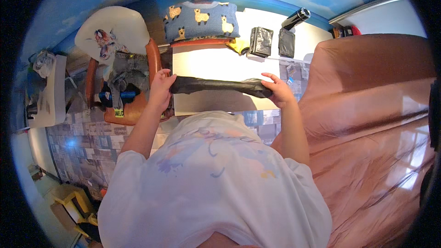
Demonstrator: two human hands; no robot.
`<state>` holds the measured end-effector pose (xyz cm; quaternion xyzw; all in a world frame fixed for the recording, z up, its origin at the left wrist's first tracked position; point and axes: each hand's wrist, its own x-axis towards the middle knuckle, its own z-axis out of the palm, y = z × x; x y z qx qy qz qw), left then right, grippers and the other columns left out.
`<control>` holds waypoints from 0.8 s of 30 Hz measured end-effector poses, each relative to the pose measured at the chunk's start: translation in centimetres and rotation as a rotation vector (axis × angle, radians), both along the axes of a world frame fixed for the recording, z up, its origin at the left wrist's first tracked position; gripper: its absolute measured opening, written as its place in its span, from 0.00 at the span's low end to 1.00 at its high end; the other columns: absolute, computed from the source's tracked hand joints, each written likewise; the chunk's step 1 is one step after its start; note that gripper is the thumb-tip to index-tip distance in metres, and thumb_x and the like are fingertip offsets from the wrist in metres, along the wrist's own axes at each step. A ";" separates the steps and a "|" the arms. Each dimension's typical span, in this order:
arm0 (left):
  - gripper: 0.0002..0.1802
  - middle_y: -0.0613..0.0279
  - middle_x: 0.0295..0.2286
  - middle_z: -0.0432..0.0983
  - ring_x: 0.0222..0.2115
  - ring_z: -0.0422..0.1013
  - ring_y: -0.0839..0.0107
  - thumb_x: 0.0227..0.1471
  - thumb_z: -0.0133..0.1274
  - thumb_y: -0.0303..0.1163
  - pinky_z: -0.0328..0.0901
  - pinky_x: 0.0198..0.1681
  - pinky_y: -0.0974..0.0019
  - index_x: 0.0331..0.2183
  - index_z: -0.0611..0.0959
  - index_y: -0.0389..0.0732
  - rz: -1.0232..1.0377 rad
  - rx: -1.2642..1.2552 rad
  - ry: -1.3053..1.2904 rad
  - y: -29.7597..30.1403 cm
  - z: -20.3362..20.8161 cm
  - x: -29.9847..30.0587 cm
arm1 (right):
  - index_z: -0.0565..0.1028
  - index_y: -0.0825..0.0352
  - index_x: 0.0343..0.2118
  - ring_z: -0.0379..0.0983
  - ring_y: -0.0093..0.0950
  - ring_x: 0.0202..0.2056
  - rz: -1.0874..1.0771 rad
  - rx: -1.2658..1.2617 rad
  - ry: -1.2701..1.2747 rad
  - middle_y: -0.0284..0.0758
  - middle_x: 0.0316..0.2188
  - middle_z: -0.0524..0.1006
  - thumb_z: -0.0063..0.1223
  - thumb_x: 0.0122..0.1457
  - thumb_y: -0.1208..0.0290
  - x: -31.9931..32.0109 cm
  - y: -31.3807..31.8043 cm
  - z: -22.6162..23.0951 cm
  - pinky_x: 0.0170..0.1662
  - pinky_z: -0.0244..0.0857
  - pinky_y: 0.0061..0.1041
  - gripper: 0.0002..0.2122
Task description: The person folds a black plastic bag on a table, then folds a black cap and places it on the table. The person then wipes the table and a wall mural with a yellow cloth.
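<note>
Between my two hands a black plastic bag [218, 86], folded into a long narrow strip, is stretched sideways over the near part of the white table [206, 62]. My left hand [161, 88] pinches its left end with thumb and fingers. At the other end my right hand [279, 90] grips the bag, whose right side looks more crumpled. Farther back on the table's right lie two black plastic bags folded into small rectangles, a larger glossy one [261, 42] and a narrower one [286, 43].
A folded blue sweater with a llama pattern [201, 22] tops a clothes pile at the back. Beside it lies a yellow cloth [239, 46]. A black cylinder [297, 17] is at the back right. Left stands an armchair [152, 59] holding jeans; right, a brown-covered bed or sofa [363, 92].
</note>
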<state>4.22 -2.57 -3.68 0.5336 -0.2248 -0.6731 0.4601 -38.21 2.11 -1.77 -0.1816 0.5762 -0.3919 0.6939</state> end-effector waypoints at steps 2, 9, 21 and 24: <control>0.21 0.61 0.35 0.80 0.35 0.77 0.72 0.60 0.58 0.25 0.72 0.34 0.68 0.52 0.69 0.43 -0.031 -0.002 -0.023 0.1 -0.3 0.0 | 0.71 0.63 0.57 0.80 0.28 0.41 -0.091 -0.030 0.031 0.37 0.41 0.80 0.60 0.62 0.76 0.2 0.9 -0.2 0.43 0.77 0.28 0.20; 0.23 0.58 0.37 0.82 0.35 0.78 0.73 0.59 0.59 0.26 0.73 0.37 0.68 0.54 0.70 0.42 -0.058 0.003 -0.026 1.2 -0.3 -2.1 | 0.77 0.69 0.50 0.77 0.24 0.39 -0.237 -0.195 0.071 0.35 0.41 0.80 0.60 0.62 0.75 -3.3 2.2 -2.3 0.41 0.72 0.22 0.14; 0.15 0.69 0.35 0.79 0.31 0.73 0.82 0.55 0.63 0.24 0.67 0.33 0.78 0.45 0.82 0.39 -0.065 -0.242 -0.404 1.4 4.5 -9.0 | 0.82 0.71 0.47 0.75 0.18 0.39 0.072 -0.486 0.503 0.30 0.39 0.83 0.65 0.58 0.77 -10.0 -2.5 4.1 0.45 0.69 0.18 0.13; 0.15 0.69 0.33 0.79 0.31 0.73 0.81 0.54 0.64 0.22 0.67 0.35 0.77 0.44 0.83 0.38 -0.043 -0.203 -0.430 1.9 4.9 -9.9 | 0.83 0.69 0.46 0.73 0.15 0.35 0.080 -0.518 0.511 0.27 0.36 0.82 0.65 0.58 0.77 -10.9 -3.2 4.0 0.41 0.67 0.17 0.13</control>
